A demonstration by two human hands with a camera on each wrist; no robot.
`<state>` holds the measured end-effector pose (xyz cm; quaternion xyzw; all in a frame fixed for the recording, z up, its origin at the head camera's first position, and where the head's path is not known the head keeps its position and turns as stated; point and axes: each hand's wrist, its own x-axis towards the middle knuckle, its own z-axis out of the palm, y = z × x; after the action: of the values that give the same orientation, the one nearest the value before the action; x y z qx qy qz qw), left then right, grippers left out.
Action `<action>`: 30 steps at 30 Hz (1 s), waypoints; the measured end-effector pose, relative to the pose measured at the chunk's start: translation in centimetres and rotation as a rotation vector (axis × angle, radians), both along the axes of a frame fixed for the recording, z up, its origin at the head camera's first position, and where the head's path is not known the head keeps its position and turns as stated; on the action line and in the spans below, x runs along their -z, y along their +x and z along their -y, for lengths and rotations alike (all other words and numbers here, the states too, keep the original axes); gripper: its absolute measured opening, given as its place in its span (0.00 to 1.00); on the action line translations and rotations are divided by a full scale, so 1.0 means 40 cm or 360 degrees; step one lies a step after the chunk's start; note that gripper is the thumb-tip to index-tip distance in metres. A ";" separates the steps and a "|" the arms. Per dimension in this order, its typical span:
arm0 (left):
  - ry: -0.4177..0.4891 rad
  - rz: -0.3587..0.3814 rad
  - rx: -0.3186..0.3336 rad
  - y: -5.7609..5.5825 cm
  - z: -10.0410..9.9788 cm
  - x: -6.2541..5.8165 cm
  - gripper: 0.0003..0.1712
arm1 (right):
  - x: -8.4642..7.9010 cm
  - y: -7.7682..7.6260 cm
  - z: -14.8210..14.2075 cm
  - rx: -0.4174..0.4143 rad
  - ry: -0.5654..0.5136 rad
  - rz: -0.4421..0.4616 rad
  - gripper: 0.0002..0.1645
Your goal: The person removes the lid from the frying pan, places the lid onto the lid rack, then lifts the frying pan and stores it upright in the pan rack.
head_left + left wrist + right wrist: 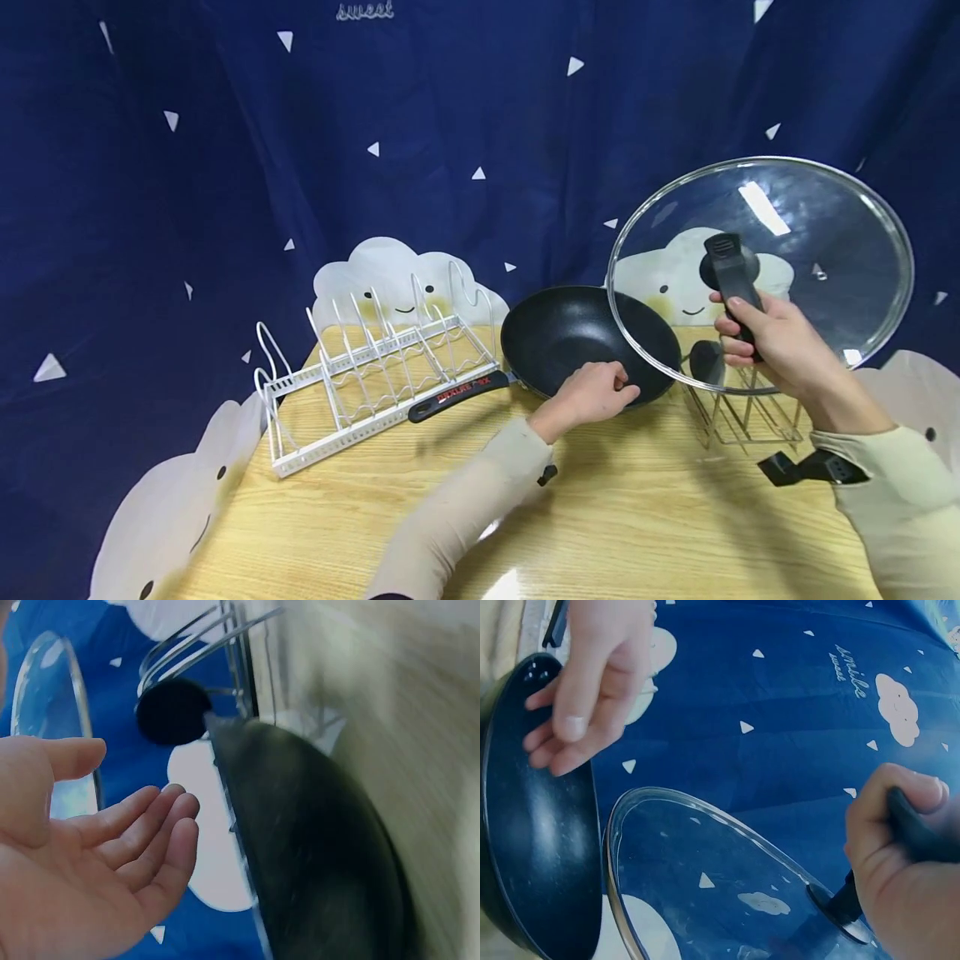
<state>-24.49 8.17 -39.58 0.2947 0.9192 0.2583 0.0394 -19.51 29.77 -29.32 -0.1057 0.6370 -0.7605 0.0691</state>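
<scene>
My right hand (783,342) grips the black upright handle (729,271) of a large glass lid (832,242), held up and tilted at the right. Beneath and left of it, a black wok (558,329) sits on the table, its long handle (461,396) pointing left. Over the wok's near rim is my left hand (588,392), holding nothing. In the left wrist view the fingers of that left hand (112,855) are loosely bent, apart from the wok (307,840). The right wrist view shows the right hand (900,847) curled round the lid handle.
A white wire rack (371,423) with several upright dividers stands left of the wok, close to its handle. At the right, partly seen through the lid, is a gold wire rack (742,437) with a dark round object (703,360). A blue curtain (450,100) hangs behind.
</scene>
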 end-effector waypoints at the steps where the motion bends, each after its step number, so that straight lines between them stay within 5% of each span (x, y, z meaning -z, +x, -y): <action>1: 0.0003 0.0006 0.0004 0.002 -0.009 0.006 0.15 | -0.001 0.001 -0.002 0.0035 0.0037 -0.0002 0.23; 10: 0.0028 -0.0043 0.0030 -0.001 -0.095 0.042 0.21 | -0.002 0.002 -0.021 0.0053 -0.0112 -0.0122 0.19; 19: -0.0107 -0.0078 -0.0024 -0.008 -0.186 0.060 0.35 | 0.002 0.019 -0.044 0.0320 -0.0006 -0.0140 0.20; 30: -0.0084 -0.0131 -0.0026 -0.039 -0.236 0.050 0.42 | -0.003 0.032 -0.051 0.0513 0.0082 -0.0204 0.16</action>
<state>-26.07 17.62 -41.57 0.2966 0.9288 0.2221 0.0072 -18.23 31.83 -29.19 -0.0485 0.6680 -0.7369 -0.0919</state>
